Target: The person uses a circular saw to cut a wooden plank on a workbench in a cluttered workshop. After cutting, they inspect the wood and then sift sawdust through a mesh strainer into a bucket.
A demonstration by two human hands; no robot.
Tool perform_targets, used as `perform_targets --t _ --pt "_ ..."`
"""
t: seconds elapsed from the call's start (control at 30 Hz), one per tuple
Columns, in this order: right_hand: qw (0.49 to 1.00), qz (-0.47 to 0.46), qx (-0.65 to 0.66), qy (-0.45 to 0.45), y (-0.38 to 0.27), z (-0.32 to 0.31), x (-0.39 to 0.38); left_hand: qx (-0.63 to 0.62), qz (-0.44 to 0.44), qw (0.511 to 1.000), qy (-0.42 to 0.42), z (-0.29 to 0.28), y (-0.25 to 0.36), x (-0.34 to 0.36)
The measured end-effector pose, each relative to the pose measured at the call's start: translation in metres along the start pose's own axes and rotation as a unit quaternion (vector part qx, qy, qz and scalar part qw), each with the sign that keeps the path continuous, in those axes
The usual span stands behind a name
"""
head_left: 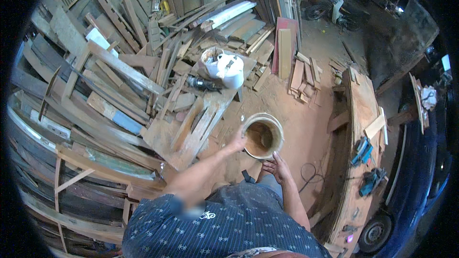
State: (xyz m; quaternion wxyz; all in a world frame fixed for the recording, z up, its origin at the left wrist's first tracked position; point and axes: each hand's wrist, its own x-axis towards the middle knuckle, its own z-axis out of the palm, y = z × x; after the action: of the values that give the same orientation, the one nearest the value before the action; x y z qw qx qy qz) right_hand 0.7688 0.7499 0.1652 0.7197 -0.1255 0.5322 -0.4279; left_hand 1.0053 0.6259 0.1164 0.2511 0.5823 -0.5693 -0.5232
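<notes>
A pale bucket (pixel 280 128) hangs in front of me over the dusty floor, its round mouth tilted toward me. Brown, sawdust-like stuff (pixel 256 136) lines its inside, along with a rounded lump I cannot make out. My left hand (pixel 236 142) grips the rim on the left side, the fingers partly hidden by the wall. On the near right, my right hand (pixel 277 167) holds the bucket with the thumb by the rim and the fingers along the outside below it.
A low wooden bench (pixel 191 136) at left bears a dark power tool (pixel 203 83) and white tubs (pixel 230 70). Scrap boards (pixel 119 74) heap up behind it. At right, a long workbench (pixel 354 181) carries teal power tools (pixel 362 152); a cord (pixel 311 174) lies on the floor.
</notes>
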Motion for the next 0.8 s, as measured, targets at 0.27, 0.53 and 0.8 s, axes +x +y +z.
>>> perform_targets --t 0.27,0.53,0.8 --pt "0.986 -0.109 -0.068 0.109 -0.153 -0.077 0.19 -0.045 0.033 0.977 -0.204 0.029 0.162 0.159" --pt "0.977 -0.083 -0.018 0.197 -0.31 -0.122 0.266 0.038 0.233 0.808 -0.54 -0.024 0.303 0.222" --pt "0.955 -0.044 0.111 0.271 -0.39 -0.163 0.353 0.1 0.228 0.961 -0.12 -0.214 0.433 0.52"
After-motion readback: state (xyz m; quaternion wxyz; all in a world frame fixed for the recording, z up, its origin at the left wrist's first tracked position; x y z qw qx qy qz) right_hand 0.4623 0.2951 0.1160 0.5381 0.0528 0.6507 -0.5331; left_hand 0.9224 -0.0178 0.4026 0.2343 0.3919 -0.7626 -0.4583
